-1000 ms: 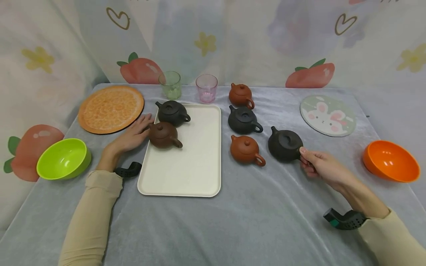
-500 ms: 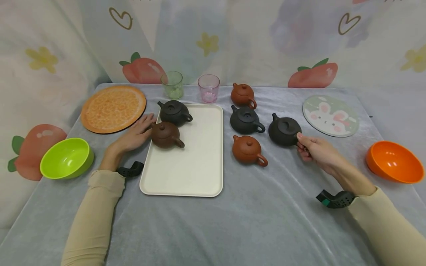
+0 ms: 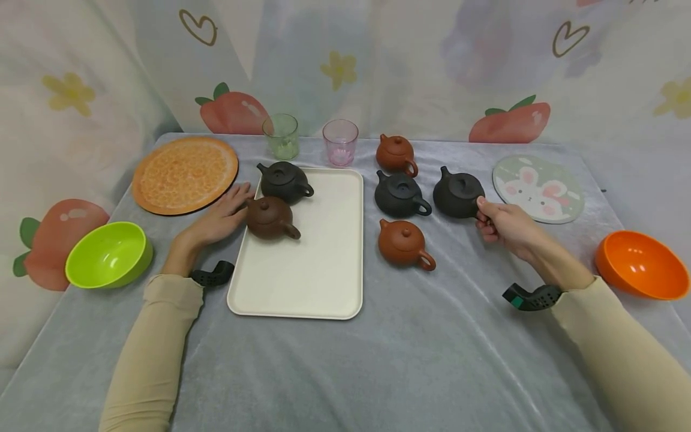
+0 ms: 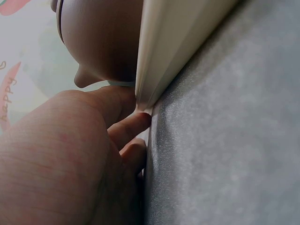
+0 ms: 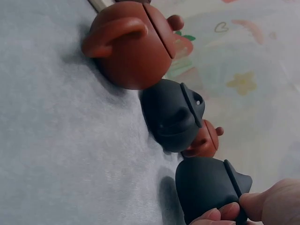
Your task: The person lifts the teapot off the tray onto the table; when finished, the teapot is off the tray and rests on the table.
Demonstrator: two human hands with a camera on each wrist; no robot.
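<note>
My right hand [image 3: 510, 227] pinches the handle of a black teapot [image 3: 457, 193] between thumb and fingers. In the right wrist view that teapot [image 5: 202, 183] hangs over the cloth, its shadow a little apart from it. Just left of it, a column holds a second black teapot [image 3: 399, 195] between two reddish-brown teapots, the front one [image 3: 402, 243] and the back one [image 3: 396, 153]. My left hand [image 3: 218, 217] lies at the left edge of a cream tray [image 3: 302, 282], fingertips against its side. A dark brown teapot [image 3: 268, 219] and another black teapot [image 3: 283, 181] stand on the tray.
An orange round mat [image 3: 186, 174] and a green bowl [image 3: 108, 258] are on the left. Behind the tray stand a green glass [image 3: 282, 139] and a pink glass [image 3: 341, 144]. To the right are a rabbit mat [image 3: 537, 189] and an orange bowl [image 3: 639, 267].
My right hand has carried the black teapot away from me, up beside the column's middle teapot. My left hand stays at the tray's edge. The head view has shifted slightly.
</note>
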